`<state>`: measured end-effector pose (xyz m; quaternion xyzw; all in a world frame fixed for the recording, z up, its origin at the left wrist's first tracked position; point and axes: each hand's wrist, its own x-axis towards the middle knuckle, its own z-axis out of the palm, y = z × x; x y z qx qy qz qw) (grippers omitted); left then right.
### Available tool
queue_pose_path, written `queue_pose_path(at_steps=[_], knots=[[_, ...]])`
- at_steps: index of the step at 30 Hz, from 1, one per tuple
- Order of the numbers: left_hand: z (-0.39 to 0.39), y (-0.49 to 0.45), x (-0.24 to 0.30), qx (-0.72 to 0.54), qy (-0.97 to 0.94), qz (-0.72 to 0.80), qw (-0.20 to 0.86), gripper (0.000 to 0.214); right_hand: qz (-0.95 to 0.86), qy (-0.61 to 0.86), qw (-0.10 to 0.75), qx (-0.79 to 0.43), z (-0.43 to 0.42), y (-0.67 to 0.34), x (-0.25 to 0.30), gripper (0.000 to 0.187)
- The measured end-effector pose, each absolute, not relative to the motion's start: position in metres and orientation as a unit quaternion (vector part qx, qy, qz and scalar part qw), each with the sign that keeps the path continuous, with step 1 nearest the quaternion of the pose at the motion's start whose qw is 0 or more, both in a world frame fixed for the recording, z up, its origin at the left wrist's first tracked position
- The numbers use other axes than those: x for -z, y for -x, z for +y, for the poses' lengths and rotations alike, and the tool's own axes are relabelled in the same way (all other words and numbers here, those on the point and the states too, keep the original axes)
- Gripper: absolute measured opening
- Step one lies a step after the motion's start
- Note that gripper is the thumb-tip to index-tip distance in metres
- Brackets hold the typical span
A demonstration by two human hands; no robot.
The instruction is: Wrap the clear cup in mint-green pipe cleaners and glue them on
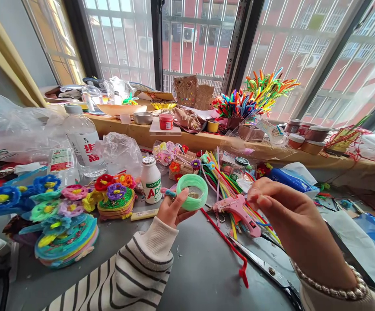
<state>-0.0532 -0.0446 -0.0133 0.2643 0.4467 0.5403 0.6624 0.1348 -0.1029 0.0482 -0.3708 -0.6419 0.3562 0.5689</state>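
My left hand, in a striped sleeve, is closed round a light green ring of coiled pipe cleaner and holds it up above the grey table. My right hand, with a bead bracelet at the wrist, hovers to the right of the ring with its fingers curled together; whether they pinch anything is hidden. A pink glue gun lies on the table between the hands. A red pipe cleaner runs down from below the ring.
Scissors lie at the front right. Pipe-cleaner flowers and coiled discs fill the left side, beside a small white bottle and a water bottle. Loose coloured pipe cleaners lie behind the glue gun. The windowsill holds jars and boxes.
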Motion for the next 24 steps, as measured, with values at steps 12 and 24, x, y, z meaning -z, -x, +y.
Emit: queue_pose_path(at_steps=[12,24], knots=[[-0.0447,0.0534,0.0127,-0.544,-0.259,0.443,0.664,0.026,-0.623,0.391,0.548,-0.398,-0.0995,-0.1286,-0.0423,0.015],[-0.0468,0.0507,0.015,-0.541,-0.279,0.446,0.656,0.037,-0.661,0.505,0.411,-0.374,-0.0936,-0.1333,-0.044,0.022]])
